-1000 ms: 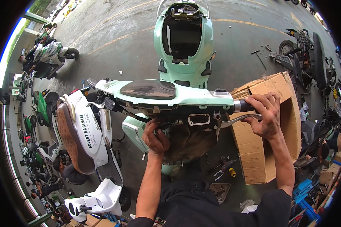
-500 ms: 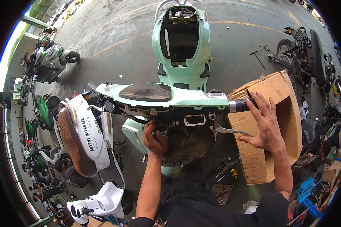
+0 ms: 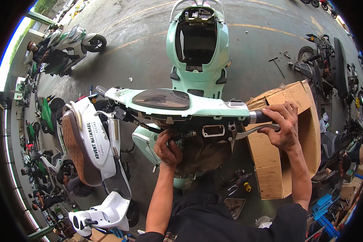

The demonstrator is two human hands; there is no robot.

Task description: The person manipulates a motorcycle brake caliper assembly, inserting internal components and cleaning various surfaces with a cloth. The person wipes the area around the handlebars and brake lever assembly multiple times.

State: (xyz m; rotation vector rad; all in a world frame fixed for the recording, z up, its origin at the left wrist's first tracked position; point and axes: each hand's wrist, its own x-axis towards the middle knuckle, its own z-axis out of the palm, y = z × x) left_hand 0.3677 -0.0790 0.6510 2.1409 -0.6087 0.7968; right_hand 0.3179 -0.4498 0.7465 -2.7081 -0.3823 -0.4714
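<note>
In front of me stands a mint-green scooter (image 3: 199,82). Its handlebar cover (image 3: 213,105) carries a dark oval display (image 3: 161,99). My right hand (image 3: 284,128) is closed round the black handlebar grip (image 3: 262,117) and the silver brake lever (image 3: 250,132), fingers over the grip and thumb at the lever. Inward of the lever, a rectangular pale-rimmed reservoir (image 3: 213,130) faces up. Below the handlebar's middle, my left hand (image 3: 167,150) is closed with bent fingers beside a black hose (image 3: 151,128). What its fingertips hold is hidden.
A cardboard box (image 3: 266,173) stands open under my right arm. To the left is a white scooter (image 3: 99,141) with a brown seat. Tools (image 3: 238,181) and a metal tray (image 3: 234,206) lie on the floor. A partly stripped motorcycle (image 3: 322,60) stands far right; a person (image 3: 37,51) sits far left.
My right hand was spread beside the grip, thumb at the lever tip; now it wraps both, and the lever sits closer to the grip. My left hand stays under the handlebar.
</note>
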